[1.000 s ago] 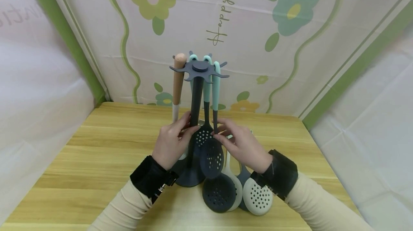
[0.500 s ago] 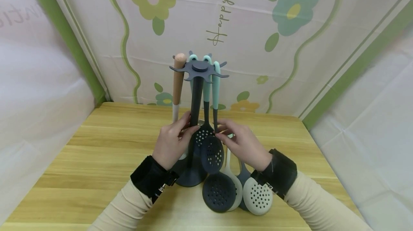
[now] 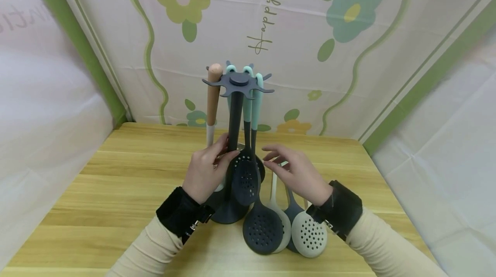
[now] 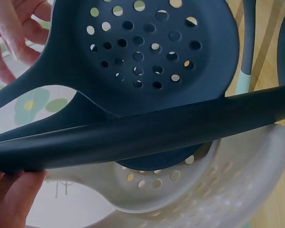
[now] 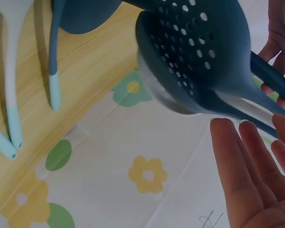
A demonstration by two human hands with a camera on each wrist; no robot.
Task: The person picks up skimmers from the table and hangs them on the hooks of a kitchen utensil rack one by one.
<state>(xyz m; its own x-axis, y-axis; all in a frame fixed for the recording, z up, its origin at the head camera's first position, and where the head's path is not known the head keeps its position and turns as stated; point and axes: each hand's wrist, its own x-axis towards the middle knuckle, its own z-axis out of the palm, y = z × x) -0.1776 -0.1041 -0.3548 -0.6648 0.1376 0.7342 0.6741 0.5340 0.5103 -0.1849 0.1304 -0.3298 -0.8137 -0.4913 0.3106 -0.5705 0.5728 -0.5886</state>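
Note:
My left hand [image 3: 205, 169] grips the pole of a dark utensil stand [image 3: 235, 118], pinching it midway up. From the stand's hooked top hang several utensils: mint-handled dark ones and one with a tan handle [image 3: 213, 96] and white shaft. Nearest on the right hangs a dark skimmer [image 3: 245, 182], its round perforated head also large in the left wrist view. Just right of it my right hand [image 3: 298, 173] hovers, fingers loosely extended and holding nothing. The right wrist view shows those fingers [image 5: 232, 161] beside the hanging skimmers. Behind the pole, pale perforated heads [image 4: 247, 175] hang too.
On the wooden table [image 3: 128, 199], right of the stand's base, lie a dark skimmer [image 3: 263, 229], a beige skimmer [image 3: 310, 234] and other utensils partly beneath them. Fabric walls with flowers [image 3: 354, 12] enclose the table's back and sides.
My right hand has let go of the hanging skimmer's shaft and drawn slightly right. The skimmer has swung left, closer to the pole. My left hand stays on the pole.

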